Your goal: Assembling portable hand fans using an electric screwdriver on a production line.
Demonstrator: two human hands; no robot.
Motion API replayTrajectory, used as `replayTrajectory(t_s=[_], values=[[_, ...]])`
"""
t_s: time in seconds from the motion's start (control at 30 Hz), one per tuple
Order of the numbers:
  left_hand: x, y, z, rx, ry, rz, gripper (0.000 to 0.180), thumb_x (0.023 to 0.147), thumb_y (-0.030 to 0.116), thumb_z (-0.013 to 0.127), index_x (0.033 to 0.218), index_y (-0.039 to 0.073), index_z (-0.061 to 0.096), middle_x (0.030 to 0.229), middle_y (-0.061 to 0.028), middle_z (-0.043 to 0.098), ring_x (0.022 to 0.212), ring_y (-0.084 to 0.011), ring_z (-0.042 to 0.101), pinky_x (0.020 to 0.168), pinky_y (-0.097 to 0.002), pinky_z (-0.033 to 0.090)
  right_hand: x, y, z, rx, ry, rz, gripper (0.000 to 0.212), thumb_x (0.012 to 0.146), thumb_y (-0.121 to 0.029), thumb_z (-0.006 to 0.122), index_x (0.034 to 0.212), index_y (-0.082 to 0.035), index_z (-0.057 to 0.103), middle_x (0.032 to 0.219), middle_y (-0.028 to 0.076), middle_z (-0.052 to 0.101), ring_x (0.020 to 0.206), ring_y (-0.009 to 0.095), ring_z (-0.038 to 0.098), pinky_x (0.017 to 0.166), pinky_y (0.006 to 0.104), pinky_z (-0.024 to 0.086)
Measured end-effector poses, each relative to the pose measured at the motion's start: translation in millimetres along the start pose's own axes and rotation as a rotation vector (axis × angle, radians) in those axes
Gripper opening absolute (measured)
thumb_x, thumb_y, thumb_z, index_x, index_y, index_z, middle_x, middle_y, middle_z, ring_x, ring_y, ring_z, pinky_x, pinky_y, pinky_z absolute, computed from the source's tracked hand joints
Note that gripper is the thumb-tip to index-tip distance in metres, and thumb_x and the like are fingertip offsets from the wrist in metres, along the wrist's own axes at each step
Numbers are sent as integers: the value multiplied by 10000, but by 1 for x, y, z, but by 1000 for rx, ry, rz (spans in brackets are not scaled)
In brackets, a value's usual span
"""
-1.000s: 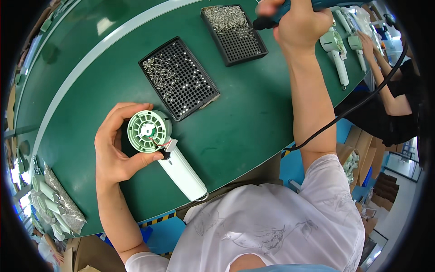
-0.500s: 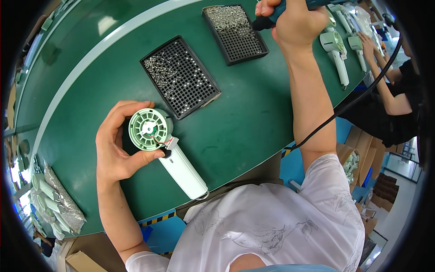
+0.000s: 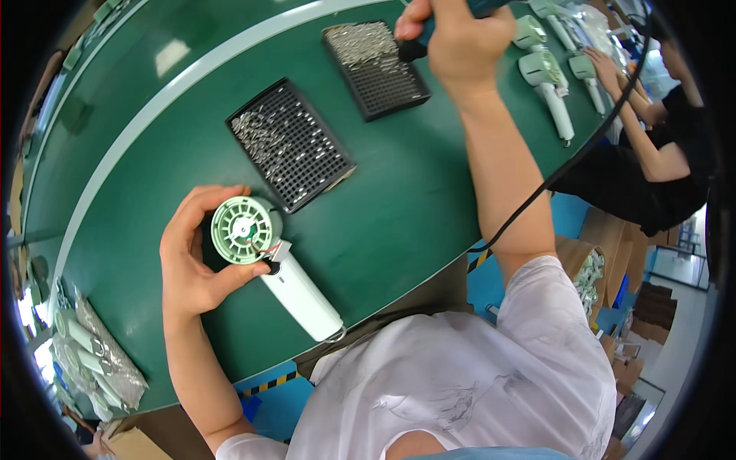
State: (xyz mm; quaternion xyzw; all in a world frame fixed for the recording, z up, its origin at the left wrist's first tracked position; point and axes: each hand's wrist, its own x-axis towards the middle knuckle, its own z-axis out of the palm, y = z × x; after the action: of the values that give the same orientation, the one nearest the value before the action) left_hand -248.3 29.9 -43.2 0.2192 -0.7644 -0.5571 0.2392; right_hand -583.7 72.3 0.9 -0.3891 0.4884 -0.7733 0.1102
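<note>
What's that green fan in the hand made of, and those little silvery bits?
The green fan looks like hard plastic: smooth, softly shiny, with thin moulded-looking spokes. The silvery bits are probably metal, since they glint; which metal, I can't tell.

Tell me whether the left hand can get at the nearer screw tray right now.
Probably not while loaded: the left hand is wrapped around the pale green fan head. The way itself seems open, though, with the nearer screw tray uncovered and just beyond.
</note>
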Motion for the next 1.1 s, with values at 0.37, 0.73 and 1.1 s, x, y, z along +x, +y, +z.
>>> replayTrajectory(t_s=[0.37,0.73,1.1], values=[[-3,-6,-4,60,12,60,693,606,182,979,1206,-3,685,1133,-110,690,1048,-232,664,958,-352,511,-8,-28,17,65,146,-27,201,1028,-156,647,872,-33,620,571,52,574,427,154,552,431,306,463],[-6,-3,1,106,40,117,659,590,193,984,1171,41,711,1029,-68,697,949,-226,666,871,-346,532,-49,-76,54,478,-708,-26,390,1106,-362,365,1204,-81,616,727,5,518,574,155,470,587,370,436],[-7,-5,1,93,54,152,689,583,196,993,1185,28,702,1032,-84,693,959,-231,672,863,-343,536,-91,-100,115,534,-725,123,304,1081,-314,433,1124,-74,615,677,23,556,498,155,506,511,339,469]])
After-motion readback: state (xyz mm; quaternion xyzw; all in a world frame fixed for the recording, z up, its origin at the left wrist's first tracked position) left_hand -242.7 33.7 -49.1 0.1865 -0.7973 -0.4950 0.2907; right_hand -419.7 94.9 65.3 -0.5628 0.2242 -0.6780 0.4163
